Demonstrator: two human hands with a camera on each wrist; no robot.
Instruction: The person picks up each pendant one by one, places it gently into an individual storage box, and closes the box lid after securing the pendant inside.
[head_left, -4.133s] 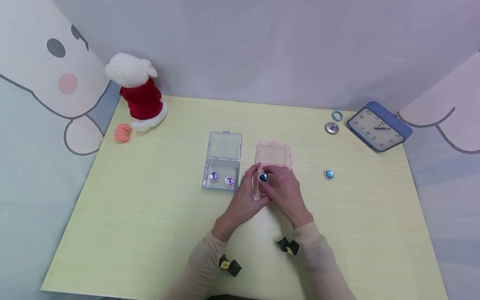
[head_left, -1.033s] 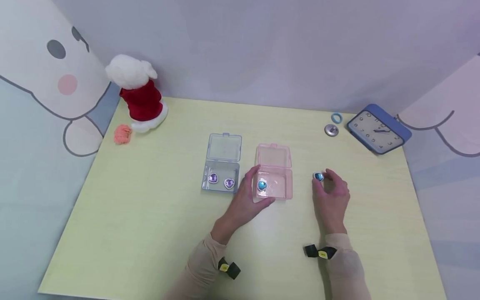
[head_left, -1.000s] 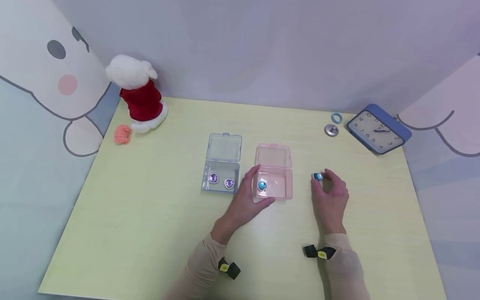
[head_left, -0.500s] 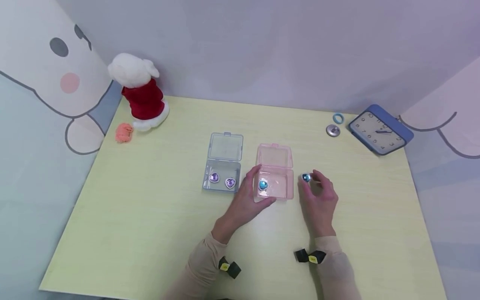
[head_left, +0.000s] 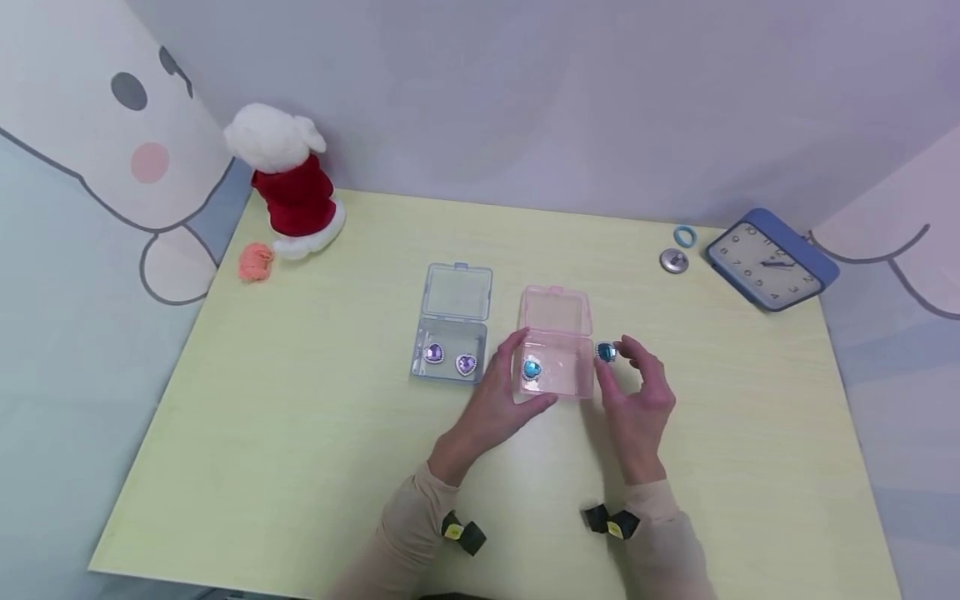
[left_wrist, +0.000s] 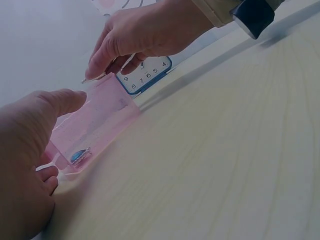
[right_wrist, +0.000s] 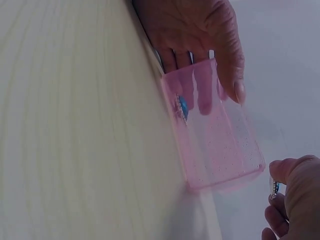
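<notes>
My right hand (head_left: 640,408) pinches a blue heart-shaped gem (head_left: 606,352) with a silvery beaded rim, held just beyond the right side of the pink plastic box (head_left: 562,393). That clear pink box stands with its lid (head_left: 557,310) tipped back. My left hand (head_left: 495,408) holds the box at its left end, thumb along the near wall and fingers at the far side. Inside, near the left end, lies another blue gem (head_left: 531,368), seen through the wall in the left wrist view. In the right wrist view the held gem (right_wrist: 274,188) sits between thumb and fingertip.
Left of the pink box, an open bluish clear box (head_left: 450,377) contains two purple heart gems (head_left: 466,364). At the back right are a blue clock (head_left: 772,260), a silver knob-like disc (head_left: 673,261) and a blue ring (head_left: 685,237). A plush toy (head_left: 292,187) and orange yarn (head_left: 256,262) occupy the back left.
Earlier, one blue gem was put into the pink box. My right hand has since picked up the other from the table and carried it left to the box's side. The left hand stays on the box.
</notes>
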